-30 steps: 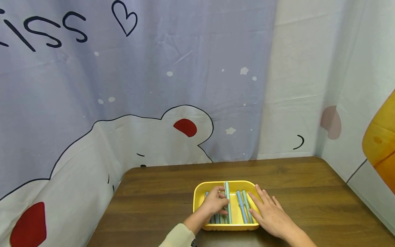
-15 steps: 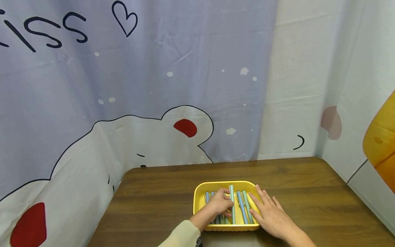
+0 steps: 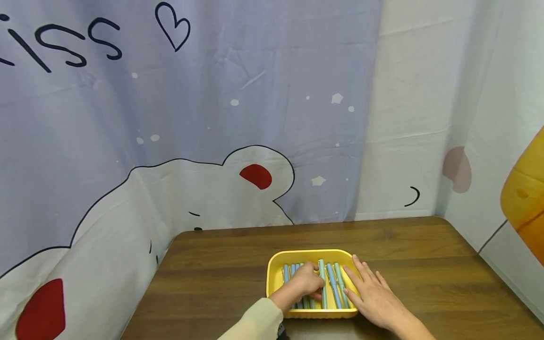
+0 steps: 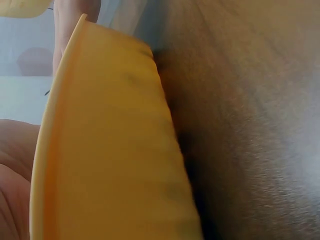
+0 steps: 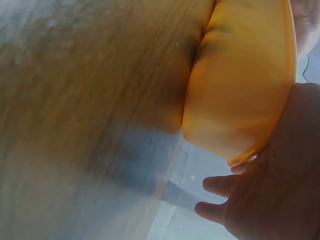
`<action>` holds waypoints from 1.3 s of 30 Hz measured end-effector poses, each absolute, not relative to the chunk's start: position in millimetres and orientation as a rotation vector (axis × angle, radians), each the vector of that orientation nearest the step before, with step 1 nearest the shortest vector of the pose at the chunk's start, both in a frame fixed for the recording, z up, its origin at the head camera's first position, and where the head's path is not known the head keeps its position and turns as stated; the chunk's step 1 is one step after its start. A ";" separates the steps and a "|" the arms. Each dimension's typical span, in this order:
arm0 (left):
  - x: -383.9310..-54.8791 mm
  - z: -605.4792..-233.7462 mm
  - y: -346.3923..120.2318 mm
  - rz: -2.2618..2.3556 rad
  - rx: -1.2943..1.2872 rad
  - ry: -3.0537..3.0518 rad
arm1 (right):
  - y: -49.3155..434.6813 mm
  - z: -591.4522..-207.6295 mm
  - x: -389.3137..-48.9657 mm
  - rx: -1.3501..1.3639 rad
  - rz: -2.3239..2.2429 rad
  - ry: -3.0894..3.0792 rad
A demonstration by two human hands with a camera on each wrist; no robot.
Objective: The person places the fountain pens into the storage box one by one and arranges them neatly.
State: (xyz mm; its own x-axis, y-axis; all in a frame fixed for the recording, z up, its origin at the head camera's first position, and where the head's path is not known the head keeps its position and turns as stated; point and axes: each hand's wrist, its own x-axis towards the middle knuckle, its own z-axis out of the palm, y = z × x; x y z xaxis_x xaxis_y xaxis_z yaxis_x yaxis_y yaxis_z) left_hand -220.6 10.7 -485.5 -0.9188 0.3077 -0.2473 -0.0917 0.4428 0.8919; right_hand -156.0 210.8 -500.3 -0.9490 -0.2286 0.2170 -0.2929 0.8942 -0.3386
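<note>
A yellow tray (image 3: pixel 314 314) holds several blue and green pens. Inside it, my left hand (image 3: pixel 305 282) pinches a light green pen (image 3: pixel 321 270) between curled fingers and thumb; the palm hides some of the pens beneath. To the right of that pen lie a blue pen (image 3: pixel 333 285) and another green pen (image 3: pixel 340 283), slightly slanted. Blue pens (image 3: pixel 286 273) and green ones line up at the tray's left side, partly covered by my left wrist. My right hand (image 3: pixel 374 295) rests at the tray's right rim with fingers spread and straight.
The tray stands on a brown wooden table (image 3: pixel 212 274). Behind and beside the table hangs a printed curtain (image 3: pixel 204 118). In both wrist views the tray's outer wall (image 4: pixel 115 130) fills much of the picture.
My left hand has moved right with the light green pen, lowering it beside the blue pen. More of the pens at the left now show. My right hand has stayed in place.
</note>
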 end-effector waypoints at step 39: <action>-228.9 -483.3 28.7 0.723 0.333 2.780 | 211.2 -498.5 -153.5 0.421 0.564 -2.880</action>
